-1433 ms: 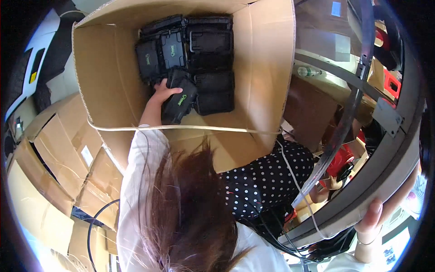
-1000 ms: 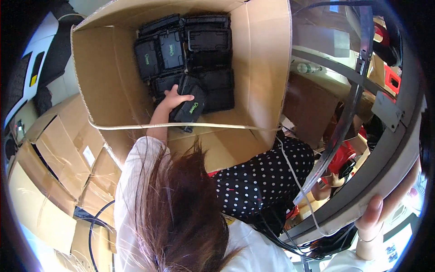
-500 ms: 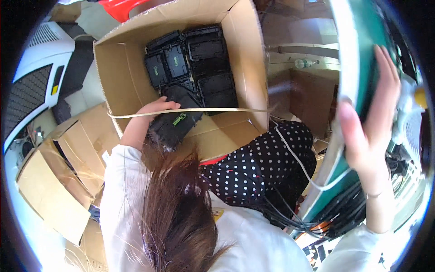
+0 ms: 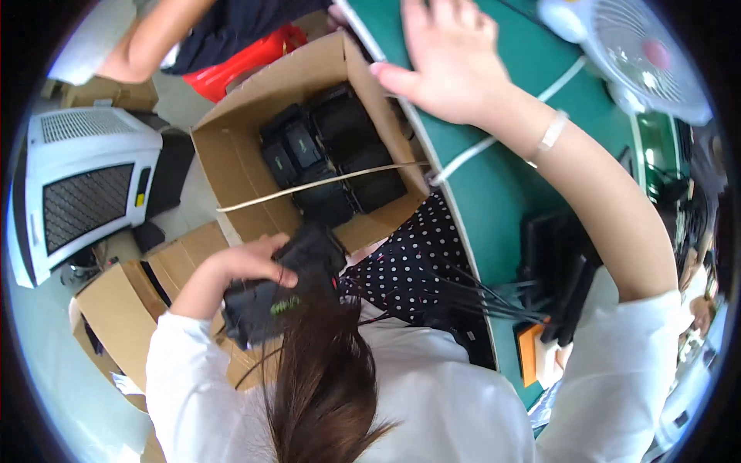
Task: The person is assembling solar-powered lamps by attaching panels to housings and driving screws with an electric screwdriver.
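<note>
My left hand (image 4: 251,261) is closed on a black plastic case (image 4: 255,310) with green lettering, raised outside the near side of a cardboard box (image 4: 243,174). Dark hair covers part of the case, and whether it is one piece or two I cannot tell. Inside the box lie several similar black cases (image 4: 305,147). My right hand (image 4: 455,62) rests palm down on the green tabletop (image 4: 494,193), fingers apart and holding nothing. A pale strap (image 4: 309,185) stretches across the box opening.
On the table stand a white fan (image 4: 644,58), a white cord and black items with cables (image 4: 556,247). A white-and-black machine (image 4: 85,193) is at left, above flattened cartons (image 4: 116,309). Beyond the box are a red stool (image 4: 247,65) and another person's arm (image 4: 158,38).
My left hand has lifted the black case out of the box toward me. My right hand has moved from the table's edge onto its top. The view has turned toward the table.
</note>
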Motion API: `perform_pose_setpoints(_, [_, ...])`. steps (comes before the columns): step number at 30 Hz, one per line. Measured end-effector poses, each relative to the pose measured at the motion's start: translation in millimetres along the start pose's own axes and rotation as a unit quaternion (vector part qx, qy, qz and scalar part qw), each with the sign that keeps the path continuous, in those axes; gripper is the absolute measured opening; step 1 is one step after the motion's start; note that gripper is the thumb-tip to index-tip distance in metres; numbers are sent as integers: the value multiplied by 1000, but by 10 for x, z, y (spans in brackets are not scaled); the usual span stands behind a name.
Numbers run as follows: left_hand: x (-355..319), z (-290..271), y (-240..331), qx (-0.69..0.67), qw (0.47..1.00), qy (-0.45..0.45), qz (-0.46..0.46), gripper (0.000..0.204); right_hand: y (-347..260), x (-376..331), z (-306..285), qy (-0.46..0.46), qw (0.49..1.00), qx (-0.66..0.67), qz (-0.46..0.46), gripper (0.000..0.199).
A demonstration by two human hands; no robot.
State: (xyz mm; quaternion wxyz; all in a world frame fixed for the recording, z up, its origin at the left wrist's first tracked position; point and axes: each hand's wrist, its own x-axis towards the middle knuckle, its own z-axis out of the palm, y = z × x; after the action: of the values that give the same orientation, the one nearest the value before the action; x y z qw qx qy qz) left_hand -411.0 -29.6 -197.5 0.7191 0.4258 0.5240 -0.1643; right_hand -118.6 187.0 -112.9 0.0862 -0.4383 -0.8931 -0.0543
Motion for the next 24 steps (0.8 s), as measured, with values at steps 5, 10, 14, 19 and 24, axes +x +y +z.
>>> perform_pose_setpoints(5, [-813,364,393,54,983,125,126,99,192,98,-346,-123,992,33,-16,83])
perform_pose_setpoints(10, [-1687,600,849,-159,870,283,372,127,710,-337,-1403,-164,896,410,-41,57])
perform_pose_setpoints(14, [-1970,783,1079,-179,710,479,484,100,1026,-1077,-2092,-72,873,482,16,46])
perform_pose_setpoints(19, [-1700,487,2298,-36,744,385,545,106,1323,-1791,-2435,34,880,438,180,39])
perform_pose_setpoints(24, [-946,116,3575,-176,884,83,425,88,1347,-2492,-2360,55,858,404,314,36])
